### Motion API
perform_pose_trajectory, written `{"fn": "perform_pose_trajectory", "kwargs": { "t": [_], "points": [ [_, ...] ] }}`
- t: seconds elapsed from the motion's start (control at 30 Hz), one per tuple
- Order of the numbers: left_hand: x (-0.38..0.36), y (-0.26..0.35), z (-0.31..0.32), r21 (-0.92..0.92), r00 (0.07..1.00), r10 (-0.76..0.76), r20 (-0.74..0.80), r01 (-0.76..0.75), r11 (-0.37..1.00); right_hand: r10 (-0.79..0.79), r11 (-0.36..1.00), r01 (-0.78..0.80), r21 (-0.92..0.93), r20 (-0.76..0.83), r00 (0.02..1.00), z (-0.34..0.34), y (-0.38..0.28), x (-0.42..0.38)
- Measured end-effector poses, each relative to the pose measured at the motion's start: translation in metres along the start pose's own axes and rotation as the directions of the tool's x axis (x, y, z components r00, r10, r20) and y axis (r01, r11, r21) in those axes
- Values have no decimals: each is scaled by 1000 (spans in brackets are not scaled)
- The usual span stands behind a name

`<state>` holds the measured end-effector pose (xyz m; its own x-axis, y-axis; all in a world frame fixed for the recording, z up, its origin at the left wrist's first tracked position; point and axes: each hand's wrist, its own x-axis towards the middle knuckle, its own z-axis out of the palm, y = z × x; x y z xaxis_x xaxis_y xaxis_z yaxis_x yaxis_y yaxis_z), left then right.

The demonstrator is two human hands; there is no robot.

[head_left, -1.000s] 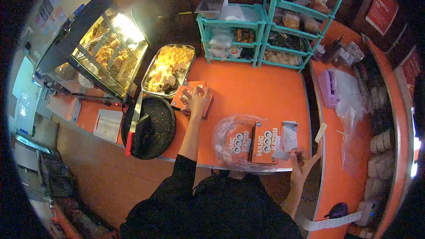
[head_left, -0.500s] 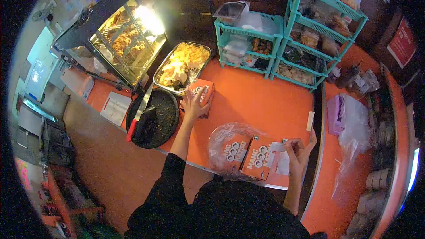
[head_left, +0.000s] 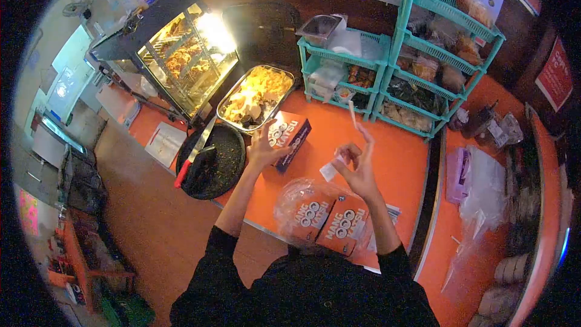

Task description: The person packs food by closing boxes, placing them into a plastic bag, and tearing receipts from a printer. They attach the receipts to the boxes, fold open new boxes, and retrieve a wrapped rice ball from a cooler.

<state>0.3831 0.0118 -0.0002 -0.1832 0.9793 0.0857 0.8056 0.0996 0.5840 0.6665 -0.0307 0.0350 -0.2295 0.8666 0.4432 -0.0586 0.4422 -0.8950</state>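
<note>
My left hand has its fingers spread against the near left side of an orange and dark box on the orange counter. To the right, my right hand is raised above the counter, pinching a small white paper between thumb and fingers. A thin white strip stands up at its extended fingers. Below and between my hands, two orange boxes, one on the left and one on the right, sit side by side in clear plastic.
A metal tray of food and a black round pan with a red-handled knife lie to the left. Behind are a lit display warmer and teal racks. A pink container stands at the right.
My right hand has moved left and up from the counter's right edge, now with a small white paper in it. The box by my left hand has turned, showing its dark side.
</note>
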Motion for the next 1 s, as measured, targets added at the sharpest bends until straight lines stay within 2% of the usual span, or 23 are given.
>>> {"fn": "perform_pose_trajectory", "kwargs": {
  "t": [0.03, 0.1, 0.13, 0.2, 0.23, 0.27, 0.3, 0.37, 0.47, 0.5, 0.53, 0.57, 0.6, 0.67, 0.7, 0.73, 0.77, 0.8, 0.83, 0.87, 0.9, 0.93, 1.0],
  "points": [
    [-7, 10, -6, -136, 995, 103, 1, -102, 985, -63, 998, 63, 6, 74, 995, 10, 0, 14],
    [-21, 34, -22, -376, 961, 275, -12, -259, 890, -128, 991, 124, 48, 113, 985, 25, -11, 37],
    [-24, 33, -20, -541, 956, 292, 36, -227, 810, -188, 980, 177, 86, 142, 972, 31, -17, 44],
    [-38, 55, -38, -524, 928, 363, 78, -272, 807, -193, 977, 177, 120, 144, 971, 34, -22, 51],
    [-55, 79, -54, -600, 936, 301, 184, -135, 788, -181, 979, 163, 122, 148, 972, 34, -22, 53],
    [-63, 92, -66, -569, 942, 215, 259, -31, 822, -168, 981, 151, 123, 151, 974, 35, -25, 54],
    [-65, 92, -66, -610, 933, 213, 290, 8, 792, -172, 980, 152, 129, 157, 973, 34, -29, 53],
    [-72, 100, -69, -648, 923, 213, 320, 49, 760, -361, 923, 376, -85, 150, 920, 31, -49, 48],
    [-84, 114, -74, -701, 885, 287, 367, 61, 710, -428, 898, 433, -77, 67, 901, 26, -42, 40],
    [-87, 116, -75, -734, 858, 297, 420, 128, 667, -430, 897, 434, -80, 64, 900, 21, -43, 37],
    [-90, 118, -75, -758, 826, 311, 470, 197, 622, -472, 820, 440, -366, 3, 882, 17, -57, 36],
    [-92, 122, -74, -799, 843, 343, 414, 156, 580, -523, 681, 386, -622, -44, 851, 15, -65, 34],
    [-92, 122, -73, -799, 842, 347, 414, 154, 581, -525, 680, 385, -624, -46, 850, 12, -64, 32],
    [-92, 123, -71, -797, 855, 352, 381, 111, 593, -416, 793, 203, -575, -266, 870, 4, -55, 28],
    [-94, 125, -72, -799, 855, 354, 378, 108, 592, -380, 771, 180, -611, -214, 900, 1, -51, 21],
    [-96, 131, -76, -798, 846, 332, 417, 166, 579, -385, 769, 185, -612, -214, 898, 4, -53, 13],
    [-99, 134, -79, -794, 834, 307, 458, 227, 564, -361, 840, 214, -499, -218, 907, 12, -56, 5],
    [-101, 135, -80, -793, 834, 308, 457, 226, 565, -335, 895, 237, -378, -219, 916, 18, -60, 1],
    [-103, 135, -80, -804, 840, 329, 431, 193, 562, -294, 940, 225, -257, -269, 917, 21, -63, 1],
    [-106, 135, -80, -815, 846, 349, 404, 159, 558, -293, 940, 225, -258, -269, 918, 20, -67, 0],
    [-107, 135, -79, -815, 845, 348, 405, 161, 557, -144, 985, 108, -136, -294, 945, 19, -71, 1],
    [-109, 135, -79, -755, 877, 381, 292, -34, 655, 10, 1000, -14, -9, -302, 953, 20, -74, 1],
    [-109, 137, -77, -508, 866, 494, 71, -395, 766, -24, 1000, 18, -22, -319, 947, 20, -77, 4]
  ]
}}
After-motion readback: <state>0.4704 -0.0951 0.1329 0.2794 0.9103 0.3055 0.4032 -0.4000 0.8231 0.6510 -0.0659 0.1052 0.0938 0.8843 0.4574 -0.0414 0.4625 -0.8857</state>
